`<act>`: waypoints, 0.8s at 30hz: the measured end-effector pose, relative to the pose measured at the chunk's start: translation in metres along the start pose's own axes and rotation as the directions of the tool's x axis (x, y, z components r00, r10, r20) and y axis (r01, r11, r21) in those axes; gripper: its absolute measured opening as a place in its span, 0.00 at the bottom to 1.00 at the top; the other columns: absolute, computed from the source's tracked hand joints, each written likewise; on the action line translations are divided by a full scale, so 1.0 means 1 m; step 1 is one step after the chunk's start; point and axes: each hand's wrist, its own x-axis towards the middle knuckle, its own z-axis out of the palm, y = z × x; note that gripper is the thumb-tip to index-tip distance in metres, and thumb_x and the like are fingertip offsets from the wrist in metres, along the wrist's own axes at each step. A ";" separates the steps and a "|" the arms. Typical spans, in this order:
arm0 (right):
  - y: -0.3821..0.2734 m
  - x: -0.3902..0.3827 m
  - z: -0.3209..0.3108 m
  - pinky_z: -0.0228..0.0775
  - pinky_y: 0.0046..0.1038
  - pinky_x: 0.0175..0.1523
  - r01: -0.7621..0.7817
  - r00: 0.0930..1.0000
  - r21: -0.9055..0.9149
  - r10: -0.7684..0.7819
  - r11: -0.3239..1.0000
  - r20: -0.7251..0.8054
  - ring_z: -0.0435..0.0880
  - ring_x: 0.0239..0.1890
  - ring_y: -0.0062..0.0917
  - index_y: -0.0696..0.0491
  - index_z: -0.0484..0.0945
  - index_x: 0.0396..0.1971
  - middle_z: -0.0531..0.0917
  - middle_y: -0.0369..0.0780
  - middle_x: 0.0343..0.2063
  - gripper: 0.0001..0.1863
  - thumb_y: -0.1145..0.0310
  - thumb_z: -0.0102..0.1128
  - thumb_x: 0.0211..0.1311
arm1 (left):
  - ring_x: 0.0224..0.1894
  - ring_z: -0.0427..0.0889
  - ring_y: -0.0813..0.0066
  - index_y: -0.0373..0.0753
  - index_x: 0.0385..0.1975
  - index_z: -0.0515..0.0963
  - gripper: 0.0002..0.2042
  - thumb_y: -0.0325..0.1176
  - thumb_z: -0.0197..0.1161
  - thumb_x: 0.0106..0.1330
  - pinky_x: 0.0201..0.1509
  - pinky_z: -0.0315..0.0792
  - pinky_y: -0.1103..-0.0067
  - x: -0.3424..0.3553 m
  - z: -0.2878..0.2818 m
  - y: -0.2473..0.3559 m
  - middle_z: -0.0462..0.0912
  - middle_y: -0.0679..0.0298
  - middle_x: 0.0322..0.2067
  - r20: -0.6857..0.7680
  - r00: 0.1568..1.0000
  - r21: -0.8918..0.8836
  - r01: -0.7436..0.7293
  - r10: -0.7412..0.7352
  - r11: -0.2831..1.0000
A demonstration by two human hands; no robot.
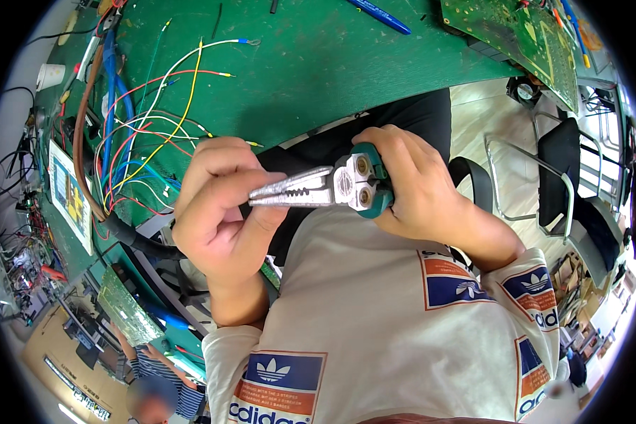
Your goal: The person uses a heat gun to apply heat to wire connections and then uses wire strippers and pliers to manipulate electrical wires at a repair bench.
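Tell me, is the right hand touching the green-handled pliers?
Touching. The head view shows the right hand wrapped around the handle end of the green-handled pliers, its skin pressed against them.

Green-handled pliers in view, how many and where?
1: the green-handled pliers in the right hand, jaws pointing toward the left hand. More may be hidden in the clutter at far left.
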 end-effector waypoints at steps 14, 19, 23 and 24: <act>0.008 0.006 -0.009 0.78 0.37 0.38 0.148 0.989 -0.117 -0.150 0.982 -0.008 0.82 0.33 0.42 0.61 0.73 0.51 0.78 0.44 0.33 0.39 0.74 0.70 0.27 | 0.36 0.77 0.58 0.31 0.29 0.84 0.14 0.33 0.79 0.49 0.37 0.71 0.69 -0.010 0.000 -0.002 0.80 0.59 0.30 -0.042 0.990 0.146 -0.129 0.137 0.981; 0.006 0.007 -0.011 0.77 0.37 0.41 0.129 0.992 -0.142 -0.129 0.981 0.005 0.82 0.35 0.42 0.61 0.73 0.52 0.79 0.44 0.34 0.39 0.76 0.70 0.28 | 0.34 0.78 0.58 0.30 0.28 0.83 0.14 0.34 0.79 0.52 0.36 0.72 0.68 -0.011 0.002 0.002 0.80 0.58 0.29 -0.051 0.987 0.227 -0.137 0.152 0.964; 0.003 0.009 -0.007 0.76 0.38 0.43 0.118 0.992 -0.144 -0.124 0.982 -0.036 0.81 0.36 0.42 0.60 0.73 0.53 0.79 0.44 0.35 0.37 0.78 0.68 0.32 | 0.32 0.78 0.57 0.30 0.27 0.83 0.14 0.35 0.78 0.53 0.36 0.71 0.69 -0.010 0.004 0.007 0.80 0.58 0.27 -0.062 0.982 0.268 -0.158 0.181 0.950; 0.002 0.009 -0.007 0.76 0.38 0.43 0.110 0.992 -0.142 -0.117 0.984 -0.047 0.81 0.36 0.42 0.60 0.73 0.53 0.79 0.44 0.35 0.36 0.79 0.67 0.33 | 0.32 0.78 0.57 0.30 0.27 0.83 0.14 0.35 0.78 0.53 0.36 0.71 0.69 -0.009 0.004 0.009 0.80 0.58 0.27 -0.053 0.983 0.279 -0.153 0.174 0.948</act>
